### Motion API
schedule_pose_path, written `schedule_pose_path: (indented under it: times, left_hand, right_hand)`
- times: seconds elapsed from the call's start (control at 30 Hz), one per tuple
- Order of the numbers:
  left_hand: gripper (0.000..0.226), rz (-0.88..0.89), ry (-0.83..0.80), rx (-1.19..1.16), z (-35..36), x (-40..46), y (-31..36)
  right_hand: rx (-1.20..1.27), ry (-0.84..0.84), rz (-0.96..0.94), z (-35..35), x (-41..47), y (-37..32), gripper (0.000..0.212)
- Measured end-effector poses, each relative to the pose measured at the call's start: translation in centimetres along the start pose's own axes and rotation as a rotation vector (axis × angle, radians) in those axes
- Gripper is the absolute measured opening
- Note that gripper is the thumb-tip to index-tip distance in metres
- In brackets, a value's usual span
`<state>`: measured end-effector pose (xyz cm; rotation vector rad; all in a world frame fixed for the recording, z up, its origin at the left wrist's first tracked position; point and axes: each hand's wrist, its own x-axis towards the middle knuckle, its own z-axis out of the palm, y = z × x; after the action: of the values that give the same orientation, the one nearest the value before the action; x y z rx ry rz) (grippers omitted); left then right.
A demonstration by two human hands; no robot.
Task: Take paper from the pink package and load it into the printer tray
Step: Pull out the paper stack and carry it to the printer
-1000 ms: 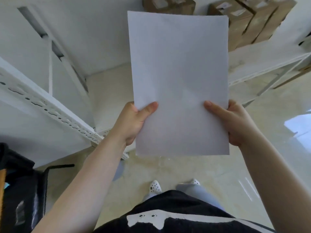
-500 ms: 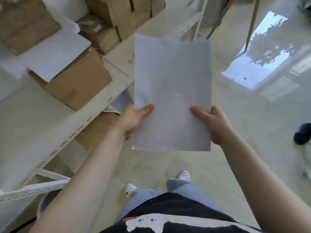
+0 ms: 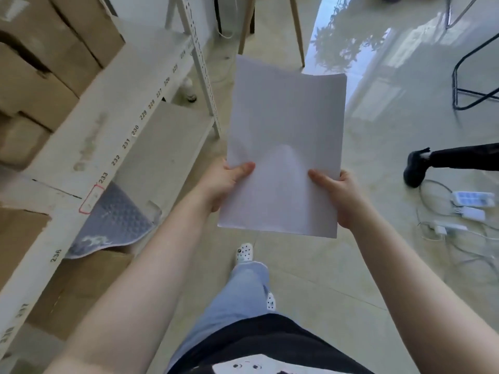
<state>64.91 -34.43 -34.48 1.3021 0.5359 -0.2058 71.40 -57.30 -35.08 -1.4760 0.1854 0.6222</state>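
A thin stack of white paper (image 3: 286, 125) is held upright in front of me, above the floor. My left hand (image 3: 225, 182) grips its lower left edge with the thumb on the front. On the lower right edge my right hand (image 3: 341, 197) holds it the same way. The sheets bow slightly in the middle. Neither the pink package nor the printer is in view.
A white metal shelf (image 3: 108, 125) with cardboard boxes (image 3: 40, 66) runs along the left. A grey cloth (image 3: 113, 225) hangs under it. On the floor at right lie power strips and cables (image 3: 469, 209), another person's black shoe (image 3: 415, 168) and a black chair frame (image 3: 475, 76).
The view has swung right, away from the wall and shelves toward the open floor. The paper stays in both hands and has lowered a little.
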Motion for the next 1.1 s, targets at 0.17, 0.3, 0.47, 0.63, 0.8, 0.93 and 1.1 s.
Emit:
schedule_pose_path:
  times: [0.17,0.3,0.47,0.63,0.8,0.93,1.1]
  left_hand:
    - [0.010,-0.030,-0.065,0.059,3.2,9.9,3.3]
    - [0.008,-0.078,-0.142,0.074,5.9,18.5,6.9]
    - [0.013,-0.112,-0.210,0.123,10.5,28.0,12.3]
    - [0.012,-0.115,-0.264,0.165,15.9,36.8,16.4]
    - [0.012,-0.114,-0.252,0.207,21.8,45.2,18.7]
    - [0.006,-0.130,-0.248,0.231,27.4,51.8,21.3]
    - [0.006,-0.129,-0.248,0.223,33.8,59.8,25.3]
  right_hand:
    - [0.012,0.112,0.014,-3.4,7.7,-2.9,0.006]
    - [0.026,0.180,0.015,-5.9,14.2,-6.5,0.005]
    - [0.041,0.268,0.013,-9.6,21.4,-11.8,0.004]
    - [0.080,0.312,0.007,-14.7,28.5,-16.3,0.004]
    - [0.112,0.324,-0.004,-20.7,36.1,-19.6,0.005]
    - [0.131,0.313,0.015,-26.3,42.1,-23.3,0.006]
    - [0.146,0.282,0.009,-32.8,49.6,-29.2,0.006]
